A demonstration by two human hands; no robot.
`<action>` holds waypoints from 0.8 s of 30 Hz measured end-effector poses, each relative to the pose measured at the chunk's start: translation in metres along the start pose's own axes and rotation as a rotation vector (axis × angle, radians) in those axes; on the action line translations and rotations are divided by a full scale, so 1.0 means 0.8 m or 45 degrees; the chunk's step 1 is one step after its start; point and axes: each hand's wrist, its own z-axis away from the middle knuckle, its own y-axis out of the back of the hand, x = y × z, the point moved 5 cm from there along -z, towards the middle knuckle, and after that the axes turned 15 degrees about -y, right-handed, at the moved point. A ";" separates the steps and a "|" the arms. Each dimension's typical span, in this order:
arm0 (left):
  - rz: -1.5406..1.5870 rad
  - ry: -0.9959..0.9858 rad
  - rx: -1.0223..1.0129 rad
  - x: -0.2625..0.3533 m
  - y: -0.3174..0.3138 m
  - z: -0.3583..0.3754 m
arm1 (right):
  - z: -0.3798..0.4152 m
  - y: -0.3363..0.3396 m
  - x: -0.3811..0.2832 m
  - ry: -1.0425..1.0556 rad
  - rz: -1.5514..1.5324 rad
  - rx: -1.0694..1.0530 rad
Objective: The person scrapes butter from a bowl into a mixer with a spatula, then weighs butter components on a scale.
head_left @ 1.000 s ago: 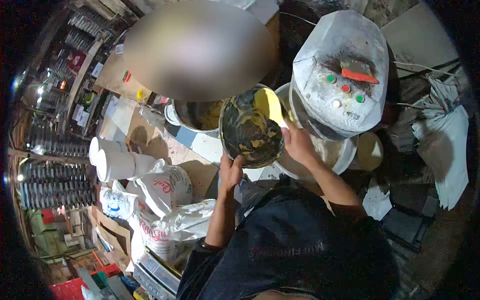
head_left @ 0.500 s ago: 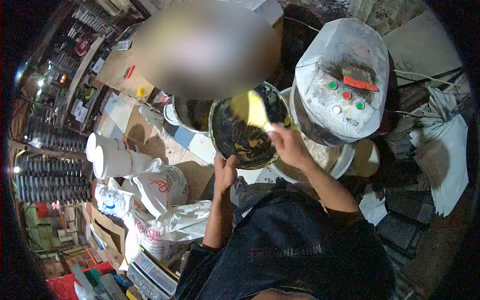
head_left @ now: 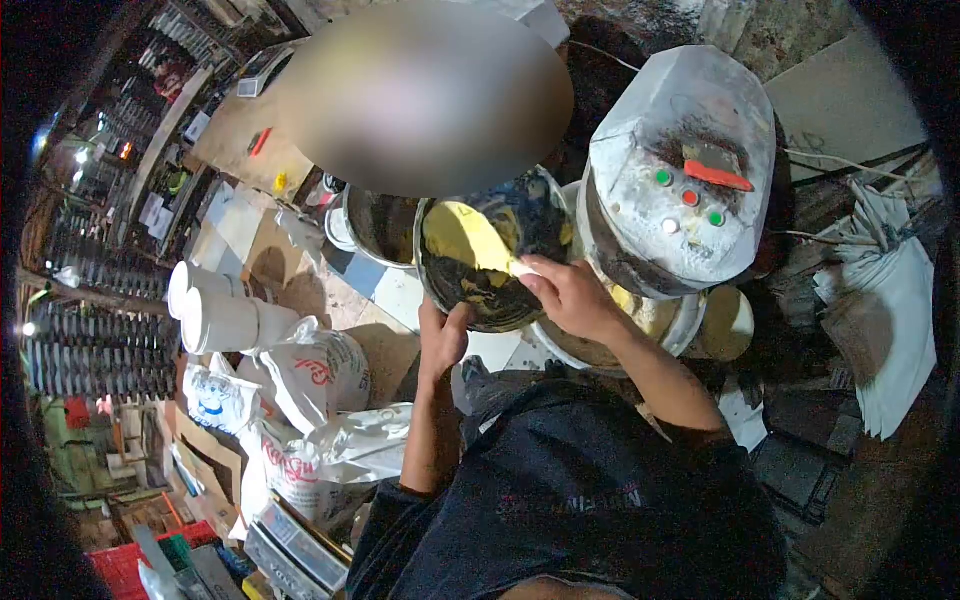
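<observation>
My right hand (head_left: 572, 297) is closed round the handle of a yellow spatula (head_left: 462, 238). Its broad blade lies inside a dark bucket (head_left: 530, 318), over an inner wall smeared with yellow residue. My left hand (head_left: 443, 338) grips the near left edge of this bucket, thumb towards the rim, and the bucket tilts in my grasp. Under my right forearm, partly covered, sits a wide metal bowl (head_left: 690, 335) holding something pale yellow. A second dark-lined bucket (head_left: 380, 225) stands just left of the one I hold.
A floury machine (head_left: 690, 150) with coloured buttons stands at the right, a red-handled scraper (head_left: 718, 175) on top. White buckets (head_left: 215, 320) and printed white sacks (head_left: 310, 375) fill the left. A wooden table (head_left: 225, 135) is at the upper left. A blurred patch hides the top middle.
The spatula has swung left and down, from the bucket's upper middle to its left inner wall. My right hand moved slightly left and down with it. My left hand still holds the bucket.
</observation>
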 end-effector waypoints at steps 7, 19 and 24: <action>-0.125 -0.262 -0.058 0.010 -0.009 -0.002 | 0.003 -0.007 0.021 -0.217 0.043 0.052; -0.047 -0.107 0.029 0.008 0.003 -0.001 | 0.001 0.019 0.030 -0.277 0.009 0.047; 0.007 -0.201 0.082 0.019 0.011 0.001 | 0.014 -0.004 0.047 -0.414 0.145 0.044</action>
